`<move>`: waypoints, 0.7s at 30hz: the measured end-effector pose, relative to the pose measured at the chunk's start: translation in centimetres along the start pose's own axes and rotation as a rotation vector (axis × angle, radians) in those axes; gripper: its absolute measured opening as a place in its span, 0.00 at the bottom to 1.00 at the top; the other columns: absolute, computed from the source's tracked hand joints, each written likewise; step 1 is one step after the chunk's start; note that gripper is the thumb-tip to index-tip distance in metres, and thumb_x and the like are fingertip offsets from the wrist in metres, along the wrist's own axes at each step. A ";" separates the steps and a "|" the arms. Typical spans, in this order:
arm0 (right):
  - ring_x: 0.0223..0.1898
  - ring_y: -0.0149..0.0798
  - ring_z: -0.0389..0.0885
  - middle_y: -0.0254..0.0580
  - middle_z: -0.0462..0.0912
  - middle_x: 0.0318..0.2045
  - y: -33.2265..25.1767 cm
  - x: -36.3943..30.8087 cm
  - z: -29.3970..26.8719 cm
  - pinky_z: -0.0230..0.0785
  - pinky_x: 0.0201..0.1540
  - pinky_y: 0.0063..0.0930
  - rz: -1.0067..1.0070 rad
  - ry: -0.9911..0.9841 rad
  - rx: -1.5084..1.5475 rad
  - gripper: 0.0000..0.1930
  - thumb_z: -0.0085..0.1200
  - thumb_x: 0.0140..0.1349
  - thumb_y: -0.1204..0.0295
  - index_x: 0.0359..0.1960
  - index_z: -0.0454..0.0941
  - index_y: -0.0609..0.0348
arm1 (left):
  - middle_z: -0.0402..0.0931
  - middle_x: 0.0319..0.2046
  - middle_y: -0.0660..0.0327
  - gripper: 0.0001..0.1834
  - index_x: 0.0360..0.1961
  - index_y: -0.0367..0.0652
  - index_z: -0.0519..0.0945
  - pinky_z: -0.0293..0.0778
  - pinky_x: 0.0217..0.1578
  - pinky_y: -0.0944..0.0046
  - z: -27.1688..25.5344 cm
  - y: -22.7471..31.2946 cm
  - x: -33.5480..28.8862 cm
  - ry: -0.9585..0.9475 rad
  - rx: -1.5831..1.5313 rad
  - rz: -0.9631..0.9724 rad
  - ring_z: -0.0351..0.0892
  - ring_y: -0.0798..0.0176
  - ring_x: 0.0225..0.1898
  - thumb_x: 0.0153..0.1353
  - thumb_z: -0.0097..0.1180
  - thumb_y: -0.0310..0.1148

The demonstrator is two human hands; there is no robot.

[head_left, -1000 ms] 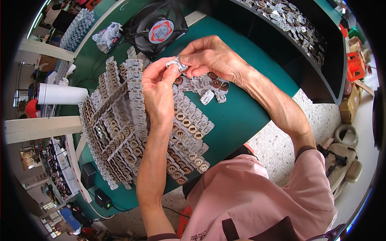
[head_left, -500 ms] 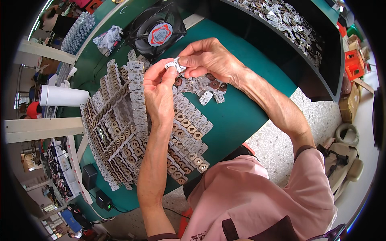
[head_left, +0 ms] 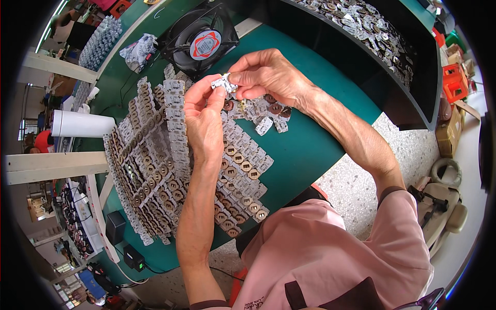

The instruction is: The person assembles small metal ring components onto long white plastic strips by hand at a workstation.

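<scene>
A small white moulded part is pinched between my two hands above the green table. My left hand grips its lower left side with thumb and fingers. From the right, my right hand holds the other edge between thumb and forefinger. Fine detail of the part is covered by the fingertips. Under my hands lies a loose pile of similar white parts with brown round pieces. Around my left forearm, long stacked rows of such parts cover the table, with another block of rows to its right.
A black fan stands beyond my hands. The large black bin at the far right holds many loose parts. A white cylinder lies left of the rows, near a white post. A crumpled bag is by the fan.
Both hands stay in nearly the same place. The small white part has shifted and tilted very slightly between the fingertips.
</scene>
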State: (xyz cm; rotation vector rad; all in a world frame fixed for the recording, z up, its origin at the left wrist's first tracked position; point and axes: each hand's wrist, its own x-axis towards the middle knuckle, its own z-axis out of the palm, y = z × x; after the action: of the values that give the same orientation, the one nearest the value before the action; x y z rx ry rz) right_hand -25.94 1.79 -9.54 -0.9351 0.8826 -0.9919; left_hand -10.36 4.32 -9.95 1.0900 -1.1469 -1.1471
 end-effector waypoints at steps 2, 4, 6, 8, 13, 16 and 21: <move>0.26 0.30 0.81 0.41 0.81 0.27 -0.1 -0.1 0.1 0.77 0.32 0.18 0.004 0.006 -0.001 0.09 0.59 0.54 0.73 0.34 0.78 0.66 | 0.78 0.34 0.59 0.11 0.41 0.32 0.78 0.70 0.38 0.73 0.0 0.0 0.0 0.008 0.007 0.003 0.75 0.71 0.34 0.56 0.53 0.19; 0.26 0.30 0.81 0.41 0.81 0.27 -0.1 -0.1 0.2 0.77 0.32 0.18 0.009 0.012 -0.001 0.09 0.59 0.54 0.73 0.34 0.78 0.66 | 0.78 0.35 0.59 0.11 0.41 0.32 0.78 0.70 0.39 0.73 0.0 0.0 0.0 0.016 0.009 0.009 0.75 0.72 0.34 0.56 0.53 0.19; 0.26 0.30 0.81 0.41 0.81 0.27 -0.1 -0.2 0.2 0.77 0.32 0.18 0.006 0.010 -0.002 0.09 0.59 0.55 0.73 0.34 0.78 0.65 | 0.78 0.34 0.60 0.11 0.41 0.32 0.78 0.70 0.39 0.73 0.0 0.1 0.0 0.015 0.009 0.005 0.75 0.72 0.34 0.56 0.53 0.19; 0.26 0.30 0.81 0.41 0.81 0.27 -0.1 -0.1 0.1 0.77 0.32 0.18 0.002 0.012 -0.004 0.09 0.59 0.55 0.73 0.35 0.78 0.66 | 0.78 0.34 0.60 0.11 0.41 0.32 0.78 0.69 0.39 0.73 0.1 0.2 0.0 0.013 0.009 0.002 0.75 0.72 0.34 0.56 0.53 0.19; 0.27 0.31 0.81 0.42 0.81 0.27 -0.2 -0.2 0.1 0.77 0.32 0.18 -0.001 0.019 -0.008 0.09 0.59 0.55 0.73 0.35 0.78 0.66 | 0.77 0.35 0.59 0.11 0.42 0.33 0.77 0.73 0.42 0.70 0.1 0.4 0.1 0.045 -0.012 0.009 0.75 0.70 0.35 0.58 0.53 0.22; 0.26 0.31 0.81 0.42 0.81 0.27 -0.3 -0.3 0.3 0.77 0.32 0.18 -0.002 0.023 -0.011 0.10 0.59 0.55 0.73 0.35 0.78 0.66 | 0.76 0.35 0.60 0.12 0.44 0.33 0.76 0.74 0.43 0.68 -0.1 0.1 0.3 0.026 0.002 0.011 0.75 0.69 0.36 0.58 0.53 0.22; 0.26 0.30 0.81 0.42 0.80 0.27 -0.4 -0.4 0.3 0.76 0.32 0.17 0.002 0.019 -0.027 0.10 0.59 0.54 0.73 0.35 0.78 0.67 | 0.75 0.35 0.60 0.10 0.41 0.34 0.77 0.74 0.42 0.69 -0.3 -0.4 0.3 0.053 0.013 0.036 0.75 0.69 0.36 0.58 0.54 0.22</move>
State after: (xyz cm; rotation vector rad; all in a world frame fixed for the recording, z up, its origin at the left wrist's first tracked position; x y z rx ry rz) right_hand -25.87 2.13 -9.00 -0.9488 0.9145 -0.9908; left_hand -10.06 3.99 -10.37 1.0996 -1.1296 -1.0783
